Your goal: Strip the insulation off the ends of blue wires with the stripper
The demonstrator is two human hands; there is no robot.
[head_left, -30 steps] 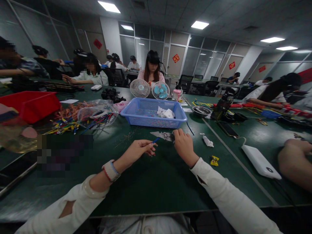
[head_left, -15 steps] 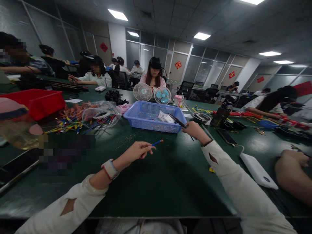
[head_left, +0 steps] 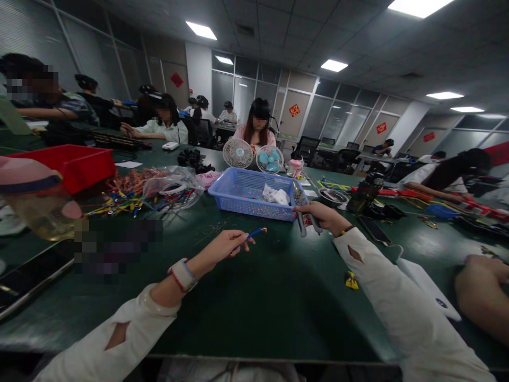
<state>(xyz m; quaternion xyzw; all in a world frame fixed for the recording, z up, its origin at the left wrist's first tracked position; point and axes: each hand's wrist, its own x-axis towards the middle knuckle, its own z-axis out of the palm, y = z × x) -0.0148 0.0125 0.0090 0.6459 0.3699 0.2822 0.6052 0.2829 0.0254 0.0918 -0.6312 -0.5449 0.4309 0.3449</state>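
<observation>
Between the fingertips of my left hand [head_left: 227, 244] is a short blue wire [head_left: 255, 233], its bare copper end pointing right. My right hand [head_left: 323, 216] holds a pair of grey-handled wire strippers [head_left: 301, 208], jaws up, handles spread below the fingers. The tool overlaps the front right corner of a blue plastic basket [head_left: 254, 207]. White crumpled material [head_left: 275, 194] and small coloured bits lie in that basket. Both hands are above the green table [head_left: 254, 302], apart from each other.
Left stand a red bin [head_left: 79, 167], a pile of coloured wires with copper ends [head_left: 127, 196], a drink container [head_left: 47, 212] and a phone [head_left: 35, 273]. Right lie a power bank [head_left: 429, 289], a yellow wrapper [head_left: 351, 280] and a metal bowl [head_left: 333, 196]. A co-worker's arm [head_left: 483, 292] rests at far right.
My right hand has turned the wire strippers from pointing left over the basket to nearly upright, handles now visible. My left hand still holds the blue wire. The whole view has shifted slightly.
</observation>
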